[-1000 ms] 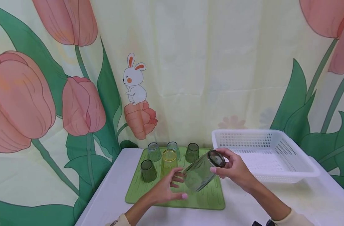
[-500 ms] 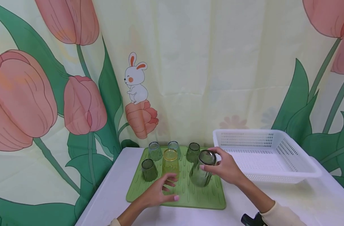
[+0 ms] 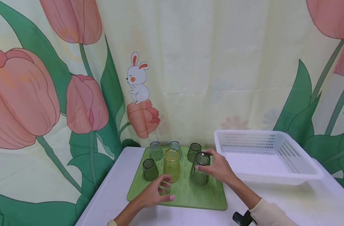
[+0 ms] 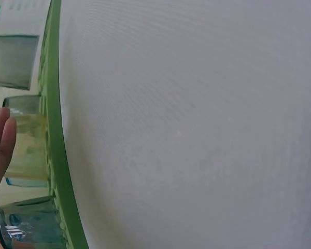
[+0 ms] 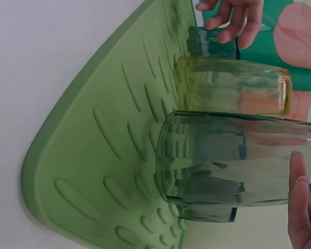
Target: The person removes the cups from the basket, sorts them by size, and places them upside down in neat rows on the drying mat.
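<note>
My right hand (image 3: 218, 169) grips a tall grey-green drinking glass (image 3: 199, 177) near its base, which points up. Its mouth faces down at the right of the green drying mat (image 3: 186, 201); whether it touches the mat I cannot tell. Loosely bent and holding nothing, my left hand (image 3: 153, 194) hovers over the mat's front left, just before an upturned yellow glass (image 3: 172, 168). Left of that stands a short dark glass (image 3: 150, 171). Behind are a bluish glass (image 3: 156, 153), a pale blue glass (image 3: 175, 146) and a dark grey glass (image 3: 193, 152), all upside down.
A white perforated plastic basket (image 3: 273, 178) stands on the white table (image 3: 262, 196) to the right of the mat. Behind the table hangs a curtain (image 3: 186, 72) printed with tulips and a rabbit. A black device (image 3: 241, 218) sits by my right wrist.
The tall glass has turned from tilted to upright, mouth down, and has come down toward the mat's right side in my right hand. My left hand has drawn back to the left.
</note>
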`<state>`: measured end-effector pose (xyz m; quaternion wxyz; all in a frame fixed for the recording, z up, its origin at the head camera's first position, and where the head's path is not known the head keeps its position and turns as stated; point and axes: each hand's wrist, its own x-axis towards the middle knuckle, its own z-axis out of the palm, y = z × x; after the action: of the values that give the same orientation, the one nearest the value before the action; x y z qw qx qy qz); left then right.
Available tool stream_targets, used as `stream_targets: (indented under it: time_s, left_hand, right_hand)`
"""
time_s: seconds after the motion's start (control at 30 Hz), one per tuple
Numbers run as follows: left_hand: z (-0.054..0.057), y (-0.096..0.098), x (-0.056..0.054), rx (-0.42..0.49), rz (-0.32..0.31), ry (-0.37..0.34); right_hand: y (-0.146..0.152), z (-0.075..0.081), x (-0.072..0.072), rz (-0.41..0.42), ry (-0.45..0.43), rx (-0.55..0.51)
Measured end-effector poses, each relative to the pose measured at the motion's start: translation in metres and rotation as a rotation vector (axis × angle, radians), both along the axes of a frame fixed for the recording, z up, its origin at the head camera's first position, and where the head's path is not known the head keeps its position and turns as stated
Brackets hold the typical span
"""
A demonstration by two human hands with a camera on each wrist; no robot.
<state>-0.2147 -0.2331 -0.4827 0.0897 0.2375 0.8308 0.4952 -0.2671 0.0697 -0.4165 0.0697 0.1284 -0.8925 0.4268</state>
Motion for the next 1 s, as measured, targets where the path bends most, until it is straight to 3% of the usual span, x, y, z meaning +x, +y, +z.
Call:
stream_targets:
  time_s: [0.33,0.6,0.83,1.0]
  left_hand:
    - [0.001,-0.002,0.003,-0.005,0.007,-0.015]
    - [-0.002,-0.003,0.001,-0.019,-0.002,-0.024]
    - [-0.002,-0.003,0.002,-0.018,-0.004,-0.008]
    - [0.003,-0.005,0.006,-0.01,-0.004,-0.003]
  right_hand:
    - [-0.003,0.0,-0.005,-0.011,0.01,0.038]
    - [-0.001,0.002,-0.008,0.004,-0.052,0.038]
    - [0.002,0.003,-0.009,0.013,0.028,0.131]
    - [0.013,0.008,-0.001,0.014,0.057,0.126]
